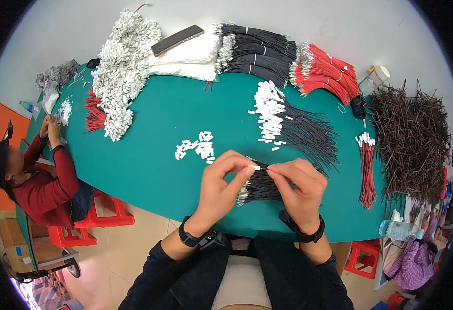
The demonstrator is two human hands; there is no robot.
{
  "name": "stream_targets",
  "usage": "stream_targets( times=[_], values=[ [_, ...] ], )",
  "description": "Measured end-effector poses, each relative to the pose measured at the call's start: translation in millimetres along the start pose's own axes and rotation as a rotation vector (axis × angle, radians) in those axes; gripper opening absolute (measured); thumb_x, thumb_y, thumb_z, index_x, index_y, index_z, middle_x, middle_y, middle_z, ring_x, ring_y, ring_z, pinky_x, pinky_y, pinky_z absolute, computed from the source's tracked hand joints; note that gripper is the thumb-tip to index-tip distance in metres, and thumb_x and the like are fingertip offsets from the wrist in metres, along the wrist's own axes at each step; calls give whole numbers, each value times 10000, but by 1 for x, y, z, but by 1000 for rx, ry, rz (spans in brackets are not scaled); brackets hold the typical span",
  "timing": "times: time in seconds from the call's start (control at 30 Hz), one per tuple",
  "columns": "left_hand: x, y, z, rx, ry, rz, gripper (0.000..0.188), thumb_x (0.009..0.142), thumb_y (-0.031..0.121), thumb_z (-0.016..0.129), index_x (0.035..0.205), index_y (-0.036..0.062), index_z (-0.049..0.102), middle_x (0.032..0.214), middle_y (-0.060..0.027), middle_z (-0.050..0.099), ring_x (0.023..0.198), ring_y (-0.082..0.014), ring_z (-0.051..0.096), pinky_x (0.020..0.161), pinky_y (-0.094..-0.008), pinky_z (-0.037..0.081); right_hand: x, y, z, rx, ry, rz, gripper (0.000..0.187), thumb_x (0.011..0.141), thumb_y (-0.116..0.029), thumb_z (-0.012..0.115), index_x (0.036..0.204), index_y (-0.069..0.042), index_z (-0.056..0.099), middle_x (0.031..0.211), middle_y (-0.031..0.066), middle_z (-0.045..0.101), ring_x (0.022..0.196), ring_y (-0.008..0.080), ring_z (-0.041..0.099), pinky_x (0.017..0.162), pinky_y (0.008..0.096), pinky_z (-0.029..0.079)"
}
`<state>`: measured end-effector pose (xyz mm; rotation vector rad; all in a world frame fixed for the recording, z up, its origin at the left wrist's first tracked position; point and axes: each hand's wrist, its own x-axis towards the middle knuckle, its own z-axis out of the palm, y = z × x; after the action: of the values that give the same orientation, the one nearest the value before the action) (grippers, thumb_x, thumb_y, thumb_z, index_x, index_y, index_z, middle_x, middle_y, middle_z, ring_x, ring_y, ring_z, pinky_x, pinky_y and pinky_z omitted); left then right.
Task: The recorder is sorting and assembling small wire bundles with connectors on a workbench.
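Between thumb and forefinger, my left hand pinches a small white connector housing. Close beside it, my right hand grips a thin black wire whose end meets the housing; whether it sits inside is too small to tell. Below both hands lies a bundle of black wires with metal tips toward the left. A loose pile of white housings is on the table to the left of my hands. Beyond them, black wires fan out to the right from a heap of white housings.
The green table also holds tied black wire bundles, red wire bundles, a phone on white bags, white-ended bunches and a brown wire heap. Another person works at the left beside red stools.
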<state>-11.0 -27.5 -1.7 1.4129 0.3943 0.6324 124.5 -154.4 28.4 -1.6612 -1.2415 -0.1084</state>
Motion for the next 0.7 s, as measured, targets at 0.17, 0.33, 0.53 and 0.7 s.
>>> stream_targets(
  times=[0.17, 0.33, 0.53, 0.7],
  values=[
    [-1, -1, -7, 26, 1, -24, 103, 946, 65, 720, 952, -38, 722, 934, -61, 669, 851, -108, 618, 798, -264, 501, 1, 1, -2, -6, -56, -41, 152, 765, -6, 802, 901, -52, 752, 774, 60, 694, 656, 222, 628, 607, 339, 441],
    [-2, -4, -5, -46, -9, -73, 107, 956, 65, 713, 975, -40, 720, 938, -56, 663, 861, -103, 616, 814, -259, 498, 1, 2, 0, 0, -87, -39, 142, 774, -19, 796, 905, -56, 752, 777, 56, 699, 657, 222, 630, 608, 338, 440],
    [-3, -5, -6, -49, -10, -72, 109, 975, 77, 701, 977, -32, 711, 937, -41, 664, 853, -80, 585, 755, -232, 449, 2, 3, 2, 12, -91, -31, 142, 773, -25, 799, 904, -59, 755, 769, 56, 696, 651, 228, 629, 615, 339, 446],
    [15, -3, -26, 314, -1, 3, 102, 931, 83, 732, 972, -9, 720, 934, -52, 684, 859, -160, 618, 785, -300, 479, 10, 30, -11, -101, -124, -86, 135, 773, -32, 799, 898, -55, 754, 792, 72, 700, 702, 261, 637, 648, 364, 469]
  ],
)
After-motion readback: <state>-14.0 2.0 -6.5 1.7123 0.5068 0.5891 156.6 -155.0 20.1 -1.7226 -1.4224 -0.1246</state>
